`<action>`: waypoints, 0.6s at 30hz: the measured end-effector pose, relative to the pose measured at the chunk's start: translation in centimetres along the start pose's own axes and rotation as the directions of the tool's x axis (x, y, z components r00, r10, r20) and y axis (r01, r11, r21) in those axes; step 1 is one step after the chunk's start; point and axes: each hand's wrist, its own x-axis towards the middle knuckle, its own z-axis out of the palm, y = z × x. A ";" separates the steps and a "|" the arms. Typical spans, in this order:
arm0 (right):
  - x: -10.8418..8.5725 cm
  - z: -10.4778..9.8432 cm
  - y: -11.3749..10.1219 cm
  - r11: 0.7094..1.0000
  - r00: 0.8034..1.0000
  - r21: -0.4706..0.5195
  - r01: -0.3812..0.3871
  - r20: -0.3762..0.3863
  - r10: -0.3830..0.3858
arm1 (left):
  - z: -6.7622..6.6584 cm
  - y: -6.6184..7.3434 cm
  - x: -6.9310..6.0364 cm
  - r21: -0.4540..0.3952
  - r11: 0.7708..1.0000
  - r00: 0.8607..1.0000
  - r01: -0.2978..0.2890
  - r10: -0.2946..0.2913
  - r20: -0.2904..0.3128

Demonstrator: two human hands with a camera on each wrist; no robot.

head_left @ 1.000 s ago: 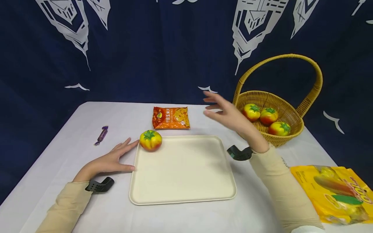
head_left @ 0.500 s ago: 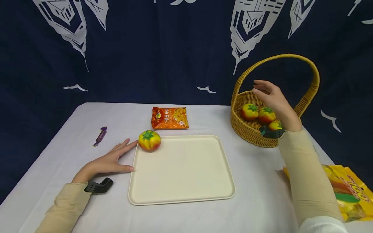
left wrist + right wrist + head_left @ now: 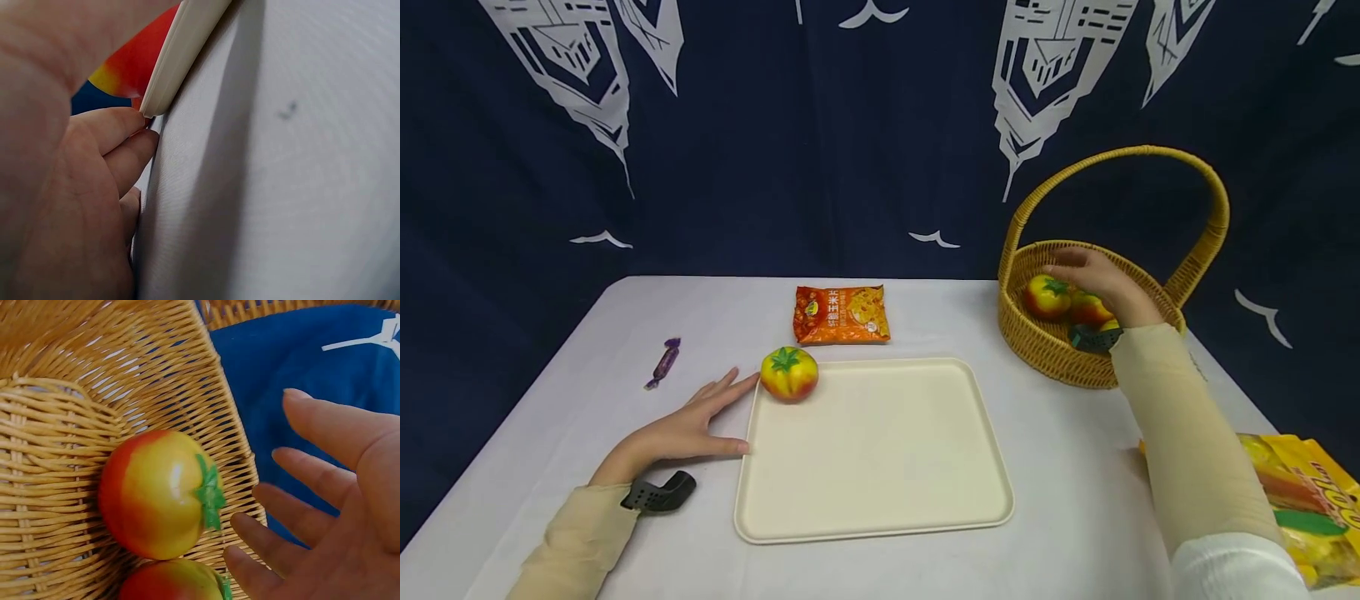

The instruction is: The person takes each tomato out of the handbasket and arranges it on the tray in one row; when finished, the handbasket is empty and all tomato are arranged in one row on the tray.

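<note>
A: Where do we find the fruits?

B: We see red-and-yellow fruits (image 3: 1047,297) inside the wicker basket (image 3: 1037,350). In our right wrist view, woven floor spreads broadly along 1 side of them; on the other, the basket's wall rises close by.

A: And the hand above them?

B: The right hand (image 3: 1097,279) hangs over the basket, framed by its arched handle in the head view. Its fingers are spread and loose, gripping nothing, and our wrist view shows a gap between fingertips and fruit.

A: What room do we have towards the tray?

B: White tabletop (image 3: 1060,450) separates the basket from the cream tray (image 3: 880,450). The tray fruit (image 3: 789,375) sits at the far left corner, over the rim, with most of the tray's surface stretching away to its right. The left hand (image 3: 681,429) lies with fingers spread, thumb at the tray's left edge; we cannot tell whether its index finger touches the fruit.

A: Our counts?

B: In the basket, 2 fruits plainly, plus a yellow sliver of what looks like a 3rd beside the wrist; on the tray, 1. Further out, 1 orange packet (image 3: 841,315) just beyond the tray, 1 purple candy (image 3: 663,363) to the left, and 1 yellow bag (image 3: 1311,508), partly behind the right sleeve (image 3: 1187,442).
</note>
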 end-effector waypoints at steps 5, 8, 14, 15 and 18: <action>0.7 0.1 0.5 0.999 0.999 -0.051 -0.018 0.046 0.021 | -0.2 0.0 0.1 0.013 1.000 1.000 -0.006 0.006 0.002; 1.1 0.0 0.8 0.995 0.997 -0.093 -0.020 0.072 0.026 | -0.3 0.0 0.1 0.009 1.000 1.000 0.001 -0.001 0.004; 1.7 -0.1 1.6 0.987 0.991 -0.149 -0.059 0.113 0.076 | -0.1 -0.1 0.1 -0.001 1.000 1.000 0.006 -0.006 0.002; 1.8 -0.1 1.7 0.985 0.989 -0.157 -0.072 0.119 0.092 | -0.1 -0.1 0.1 -0.002 1.000 1.000 0.007 -0.007 0.002; 2.0 0.0 2.0 0.980 0.981 -0.167 -0.106 0.143 0.130 | 0.0 -0.1 0.1 -0.004 1.000 1.000 0.010 -0.010 0.003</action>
